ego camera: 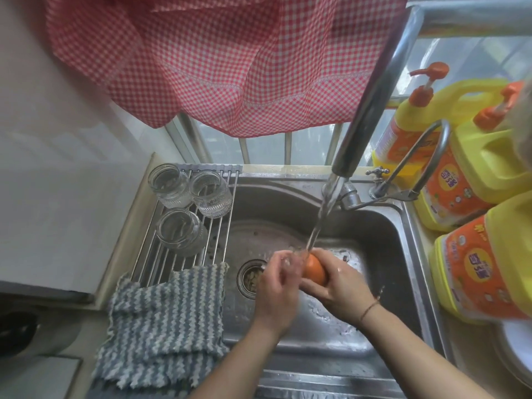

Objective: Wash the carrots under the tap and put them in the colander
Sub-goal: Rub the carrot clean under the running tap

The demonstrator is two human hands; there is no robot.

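An orange carrot (314, 269) is held over the steel sink (380, 226) under the running stream from the tap (371, 90). My right hand (338, 286) grips its thick end from the right. My left hand (280, 279) is curled round the carrot's other end, which is hidden by the fingers and looks blurred. Water lands where both hands meet. No colander shows in this view.
A roll-up rack (218, 226) with three upturned glass jars (211, 194) covers the sink's left side, a striped cloth (161, 318) draped below it. Yellow detergent bottles (486, 260) crowd the right counter. The drain (251, 277) lies left of my hands. A red checked curtain (224, 61) hangs above.
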